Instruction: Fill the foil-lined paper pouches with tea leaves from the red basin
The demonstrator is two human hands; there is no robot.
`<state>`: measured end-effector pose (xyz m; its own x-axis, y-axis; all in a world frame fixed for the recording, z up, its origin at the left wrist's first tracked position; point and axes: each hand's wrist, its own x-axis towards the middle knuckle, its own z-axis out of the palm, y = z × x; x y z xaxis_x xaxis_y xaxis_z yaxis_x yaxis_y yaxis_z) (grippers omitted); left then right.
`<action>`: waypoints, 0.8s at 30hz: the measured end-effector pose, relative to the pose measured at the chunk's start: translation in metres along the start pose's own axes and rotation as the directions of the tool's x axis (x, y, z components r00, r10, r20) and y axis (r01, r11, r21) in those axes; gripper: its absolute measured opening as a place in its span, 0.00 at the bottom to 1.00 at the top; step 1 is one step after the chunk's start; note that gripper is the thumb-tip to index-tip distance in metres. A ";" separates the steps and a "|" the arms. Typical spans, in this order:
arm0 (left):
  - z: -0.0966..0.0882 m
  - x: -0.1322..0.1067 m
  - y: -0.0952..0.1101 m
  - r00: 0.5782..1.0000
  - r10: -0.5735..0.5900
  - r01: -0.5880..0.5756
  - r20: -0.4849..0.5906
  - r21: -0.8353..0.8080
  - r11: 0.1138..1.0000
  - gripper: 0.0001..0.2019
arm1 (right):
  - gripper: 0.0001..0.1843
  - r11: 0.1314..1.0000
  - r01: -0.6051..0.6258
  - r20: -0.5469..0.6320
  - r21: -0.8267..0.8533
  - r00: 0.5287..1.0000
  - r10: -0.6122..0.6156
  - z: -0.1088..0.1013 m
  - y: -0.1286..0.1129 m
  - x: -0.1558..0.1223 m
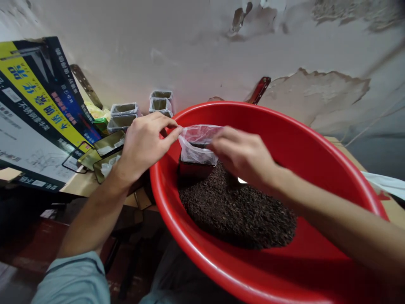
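Lined tin between two hands, inside the red tub [160, 190].
The tin [196, 169] sits beside the dark grains [240, 215], its visible front edge running left to right; the left hand [147, 141] pinches the bag [198, 155] at its left corner, while the right hand [245, 156], blurred, covers the right side, so its grip cannot be told. The tin's base is lost in shadow; a white patch [242, 180] under the right hand is unclear.

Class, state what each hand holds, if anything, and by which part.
Left hand: the plastic liner, pinched at its left edge. Right hand: blurred; its hold cannot be told.
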<state>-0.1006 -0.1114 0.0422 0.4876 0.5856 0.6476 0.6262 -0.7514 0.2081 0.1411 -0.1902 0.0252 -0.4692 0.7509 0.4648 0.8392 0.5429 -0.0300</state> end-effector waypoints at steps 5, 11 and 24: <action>0.008 0.000 -0.008 0.998 -0.056 0.057 0.029 -0.006 0.998 0.14 | 0.29 0.970 0.153 0.590 0.191 0.771 -0.238 0.077 -0.035 -0.089; 0.012 0.001 -0.013 0.998 -0.065 0.066 0.019 -0.010 0.998 0.22 | 0.08 0.964 0.084 0.654 0.253 0.719 -0.234 0.091 -0.027 -0.098; 0.034 -0.011 -0.047 0.939 -0.149 0.241 0.309 -0.285 0.928 0.59 | 0.09 0.960 0.023 -0.056 0.280 0.998 -0.007 -0.023 0.040 0.044</action>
<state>-0.1145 -0.0720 0.0007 0.5531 0.7559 0.3504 0.5249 -0.6427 0.5580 0.1607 -0.1438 0.0643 -0.4593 0.7246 0.5138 0.7179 0.6434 -0.2657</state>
